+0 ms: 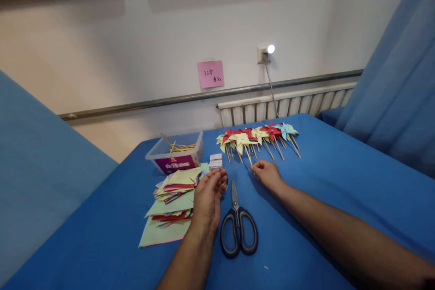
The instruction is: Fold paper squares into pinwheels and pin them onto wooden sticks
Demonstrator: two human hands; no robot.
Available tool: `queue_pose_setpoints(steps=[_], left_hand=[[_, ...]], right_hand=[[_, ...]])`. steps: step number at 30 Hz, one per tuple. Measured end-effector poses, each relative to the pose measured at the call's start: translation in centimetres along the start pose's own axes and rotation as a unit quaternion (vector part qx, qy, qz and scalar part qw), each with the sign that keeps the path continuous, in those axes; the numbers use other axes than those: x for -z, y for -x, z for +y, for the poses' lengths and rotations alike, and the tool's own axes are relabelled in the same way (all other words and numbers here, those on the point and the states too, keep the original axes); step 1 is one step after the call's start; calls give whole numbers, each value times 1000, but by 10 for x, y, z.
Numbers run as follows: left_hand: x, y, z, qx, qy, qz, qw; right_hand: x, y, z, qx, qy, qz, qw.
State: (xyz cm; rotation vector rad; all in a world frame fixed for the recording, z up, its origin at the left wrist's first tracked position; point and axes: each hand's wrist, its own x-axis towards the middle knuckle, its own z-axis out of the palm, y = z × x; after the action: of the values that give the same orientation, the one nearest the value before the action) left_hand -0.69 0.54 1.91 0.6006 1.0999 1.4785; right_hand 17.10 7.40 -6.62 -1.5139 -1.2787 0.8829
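Note:
My right hand [267, 174] pinches the lower end of a wooden stick that bears a pale yellow paper pinwheel [240, 140]. This pinwheel is at the front of a row of red, yellow and light blue pinwheels [272, 131] lying on the blue cloth. My left hand [211, 195] is raised beside a stack of cut coloured paper [180, 179], its fingers curled in towards the thumb. A small shiny spot shows at its fingertips, too small to name. Between my forearms lie scissors [239, 231] with dark handles, blades together and pointing away.
A clear plastic box [175, 154] of wooden sticks stands behind the paper stack. Small white boxes [215, 161] are right of it. Blue cloth [299, 235] covers the table. A radiator [292, 104] and a plugged-in cord [272, 86] are at the wall, with a blue curtain [390, 68] on the right.

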Motion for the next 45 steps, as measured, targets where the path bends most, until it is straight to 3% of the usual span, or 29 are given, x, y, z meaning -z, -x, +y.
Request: queue_pose_setpoints(steps=[6,17,33,45], left_hand=[[0,3,-5,28,-2,-16,999],[-1,10,-9,44,-9,-41,998],[-1,10,-9,57,-15,-53,997],[-3,15,-23,76,-97,-104,987]], right_hand=[[-18,-40,-11,-5,93,46,995],[-64,-35,-35,-2,173,13,985],[-62,-42,-39,-13,252,0,968],[-60,-19,-33,1,116,34,993]])
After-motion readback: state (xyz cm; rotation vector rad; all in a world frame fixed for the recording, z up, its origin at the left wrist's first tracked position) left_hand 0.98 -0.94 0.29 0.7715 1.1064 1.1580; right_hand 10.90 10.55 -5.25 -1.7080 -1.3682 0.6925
